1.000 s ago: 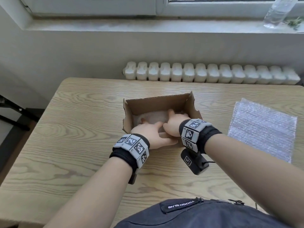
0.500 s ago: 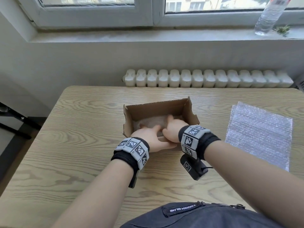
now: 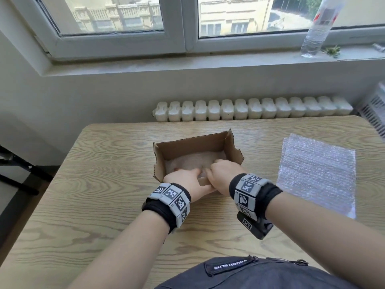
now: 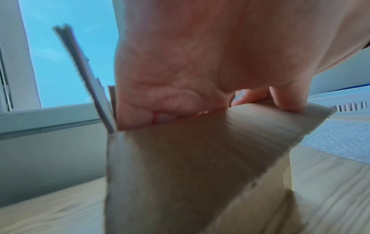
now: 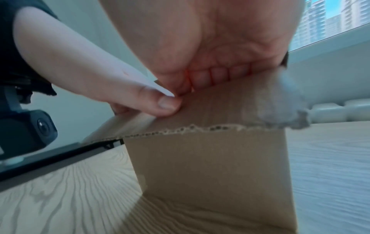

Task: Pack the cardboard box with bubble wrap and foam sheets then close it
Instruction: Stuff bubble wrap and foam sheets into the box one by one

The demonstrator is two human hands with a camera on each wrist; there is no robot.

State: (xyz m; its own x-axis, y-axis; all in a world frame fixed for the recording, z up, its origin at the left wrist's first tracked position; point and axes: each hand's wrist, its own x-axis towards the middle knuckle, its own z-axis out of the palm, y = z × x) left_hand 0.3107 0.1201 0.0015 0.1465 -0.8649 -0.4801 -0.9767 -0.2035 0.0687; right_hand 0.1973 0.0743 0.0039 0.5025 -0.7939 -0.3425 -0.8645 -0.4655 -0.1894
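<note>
Both hands reach into the open box (image 3: 193, 147) mid-table. The left hand (image 3: 185, 180) and right hand (image 3: 224, 174) grip its near flap (image 5: 180, 110), fingers curled over it. Bubble wrap (image 3: 316, 174) lies by the table's right edge.

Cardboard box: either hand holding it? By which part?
Both. The left hand and right hand grip the cardboard box at its near flap, fingers curled over the top.

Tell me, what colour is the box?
Plain brown cardboard box, seen best in the head view.
</note>
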